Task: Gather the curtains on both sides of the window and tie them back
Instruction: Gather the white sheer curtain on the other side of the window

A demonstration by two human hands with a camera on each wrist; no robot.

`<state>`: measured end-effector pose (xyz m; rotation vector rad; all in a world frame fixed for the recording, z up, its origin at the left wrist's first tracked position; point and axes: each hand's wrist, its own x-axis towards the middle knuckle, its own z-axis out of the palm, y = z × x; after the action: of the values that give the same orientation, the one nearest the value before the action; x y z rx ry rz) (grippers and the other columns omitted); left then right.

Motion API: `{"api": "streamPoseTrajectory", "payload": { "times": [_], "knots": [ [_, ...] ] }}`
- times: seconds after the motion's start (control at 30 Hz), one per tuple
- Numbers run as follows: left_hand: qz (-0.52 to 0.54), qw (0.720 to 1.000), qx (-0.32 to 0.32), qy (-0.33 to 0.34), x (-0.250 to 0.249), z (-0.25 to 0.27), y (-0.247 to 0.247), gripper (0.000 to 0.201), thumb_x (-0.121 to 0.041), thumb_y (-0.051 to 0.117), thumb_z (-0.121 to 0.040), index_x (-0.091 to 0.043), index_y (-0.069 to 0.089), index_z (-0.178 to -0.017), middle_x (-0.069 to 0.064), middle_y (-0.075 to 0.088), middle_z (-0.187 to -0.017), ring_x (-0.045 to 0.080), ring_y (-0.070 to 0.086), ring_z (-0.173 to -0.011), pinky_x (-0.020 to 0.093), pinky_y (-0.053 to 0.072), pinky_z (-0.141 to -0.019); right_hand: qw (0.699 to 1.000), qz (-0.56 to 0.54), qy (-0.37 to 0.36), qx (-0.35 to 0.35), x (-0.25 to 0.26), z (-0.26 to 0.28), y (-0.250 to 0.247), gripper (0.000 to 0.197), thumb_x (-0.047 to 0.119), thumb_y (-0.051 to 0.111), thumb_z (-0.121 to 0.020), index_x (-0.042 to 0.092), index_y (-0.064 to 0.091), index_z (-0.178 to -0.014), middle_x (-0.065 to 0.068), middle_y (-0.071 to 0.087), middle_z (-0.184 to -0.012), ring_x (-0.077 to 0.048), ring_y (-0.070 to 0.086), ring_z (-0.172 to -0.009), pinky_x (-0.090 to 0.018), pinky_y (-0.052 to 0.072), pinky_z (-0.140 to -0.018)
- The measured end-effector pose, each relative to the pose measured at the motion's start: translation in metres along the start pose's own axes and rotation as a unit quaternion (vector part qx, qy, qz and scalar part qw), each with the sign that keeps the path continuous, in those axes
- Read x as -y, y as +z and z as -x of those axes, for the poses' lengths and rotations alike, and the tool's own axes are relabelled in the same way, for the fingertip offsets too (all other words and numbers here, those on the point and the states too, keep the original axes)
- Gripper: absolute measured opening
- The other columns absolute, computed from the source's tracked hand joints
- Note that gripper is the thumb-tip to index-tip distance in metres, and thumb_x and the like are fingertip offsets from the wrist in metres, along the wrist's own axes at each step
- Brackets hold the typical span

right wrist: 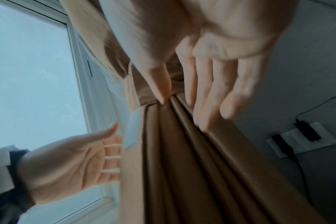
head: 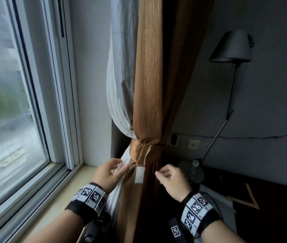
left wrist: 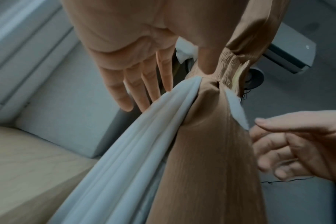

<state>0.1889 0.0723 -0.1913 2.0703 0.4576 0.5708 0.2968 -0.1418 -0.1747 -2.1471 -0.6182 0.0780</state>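
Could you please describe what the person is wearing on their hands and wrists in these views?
Both hands, the left hand and the right hand, are bare, without gloves. Each wrist carries a black strap with white square tiles printed with black-and-white coded markers. No sleeves cover the forearms.

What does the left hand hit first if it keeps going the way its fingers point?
Most likely the white sheer curtain: the left hand points its straight fingers at those folds and is almost touching them. The brown curtain lies just beyond. Exact gap unclear.
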Motion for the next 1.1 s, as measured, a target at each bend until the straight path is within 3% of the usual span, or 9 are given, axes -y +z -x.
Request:
{"api": "streamPoseTrajectory", "payload": {
  "times": [0.07,0.17,0.3,0.47,0.6,0.73,0.83,0.93,1.1],
  "knots": [
    [-0.022,1.000,-0.006,-0.015,-0.012,0.016,-0.010,0.023,-0.042,0.069,-0.081,-0.022,0.066,-0.092,-0.003,0.071,-0.091,0.014,0.068,-0.091,0.032,0.055,-0.083,0.992,0.059,0.000,0.116,0.016,0.007,0.000,0.018,0.036,0.070,-0.079,0.022,0.061,-0.072,0.002,0.067,-0.063,-0.017,0.068,-0.066,-0.032,0.055,-0.069],
    [-0.098,0.995,-0.016,-0.026,-0.033,0.037,-0.035,0.020,-0.038,0.069,-0.083,-0.019,0.069,-0.088,-0.004,0.071,-0.084,0.008,0.067,-0.078,0.022,0.052,-0.074,0.978,0.098,-0.076,0.168,0.054,0.010,0.005,0.022,0.036,0.069,-0.080,0.023,0.059,-0.067,0.006,0.063,-0.060,-0.016,0.065,-0.068,-0.027,0.051,-0.070],
    [-0.181,0.976,-0.097,-0.071,-0.055,0.089,-0.081,0.028,-0.038,0.067,-0.084,-0.011,0.071,-0.089,0.001,0.072,-0.084,0.015,0.067,-0.079,0.027,0.054,-0.076,0.949,0.125,-0.186,0.223,0.112,0.021,0.029,0.020,0.036,0.066,-0.082,0.017,0.063,-0.076,-0.004,0.071,-0.081,-0.021,0.065,-0.085,-0.027,0.048,-0.078],
    [-0.230,0.942,-0.187,-0.157,-0.083,0.202,-0.157,0.027,-0.040,0.068,-0.083,-0.014,0.072,-0.087,0.003,0.074,-0.083,0.016,0.068,-0.076,0.029,0.056,-0.076,0.890,0.089,-0.315,0.317,0.198,0.090,0.070,0.023,0.038,0.063,-0.085,0.016,0.063,-0.081,-0.004,0.069,-0.082,-0.021,0.065,-0.084,-0.034,0.053,-0.079],
    [-0.225,0.905,-0.292,-0.211,-0.107,0.326,-0.218,0.023,-0.038,0.067,-0.084,-0.015,0.071,-0.089,0.000,0.073,-0.076,0.011,0.068,-0.070,0.026,0.056,-0.073,0.826,0.026,-0.409,0.386,0.266,0.185,0.102,0.027,0.037,0.063,-0.085,0.011,0.066,-0.088,-0.004,0.071,-0.083,-0.019,0.066,-0.079,-0.032,0.054,-0.075],
    [-0.223,0.835,-0.430,-0.260,-0.131,0.484,-0.253,0.015,-0.030,0.070,-0.083,-0.015,0.070,-0.086,-0.001,0.069,-0.071,0.009,0.064,-0.063,0.025,0.055,-0.069,0.733,-0.023,-0.515,0.444,0.321,0.318,0.129,0.026,0.038,0.064,-0.085,0.013,0.066,-0.080,0.000,0.069,-0.074,-0.015,0.063,-0.071,-0.023,0.047,-0.063],
    [-0.216,0.770,-0.517,-0.304,-0.154,0.617,-0.260,0.018,-0.030,0.070,-0.082,-0.012,0.070,-0.087,0.002,0.069,-0.071,0.012,0.064,-0.061,0.029,0.057,-0.068,0.645,-0.058,-0.567,0.509,0.359,0.444,0.141,0.021,0.037,0.066,-0.083,0.017,0.065,-0.076,0.000,0.072,-0.074,-0.014,0.067,-0.070,-0.027,0.052,-0.066],
    [-0.216,0.692,-0.596,-0.345,-0.190,0.758,-0.252,0.024,-0.037,0.068,-0.078,-0.015,0.069,-0.087,0.006,0.073,-0.079,0.017,0.069,-0.069,0.033,0.058,-0.072,0.554,-0.102,-0.601,0.567,0.384,0.590,0.136,0.019,0.034,0.068,-0.082,0.016,0.065,-0.075,-0.002,0.073,-0.070,-0.016,0.069,-0.067,-0.030,0.055,-0.067],
    [-0.216,0.536,-0.717,-0.389,-0.265,0.995,-0.207,0.010,-0.034,0.070,-0.081,-0.026,0.065,-0.083,0.005,0.073,-0.080,0.018,0.071,-0.070,0.033,0.058,-0.072,0.390,-0.148,-0.641,0.645,0.394,0.855,0.091,0.020,0.034,0.067,-0.081,0.017,0.066,-0.072,-0.003,0.072,-0.064,-0.016,0.069,-0.060,-0.030,0.053,-0.062]
  ]
}}
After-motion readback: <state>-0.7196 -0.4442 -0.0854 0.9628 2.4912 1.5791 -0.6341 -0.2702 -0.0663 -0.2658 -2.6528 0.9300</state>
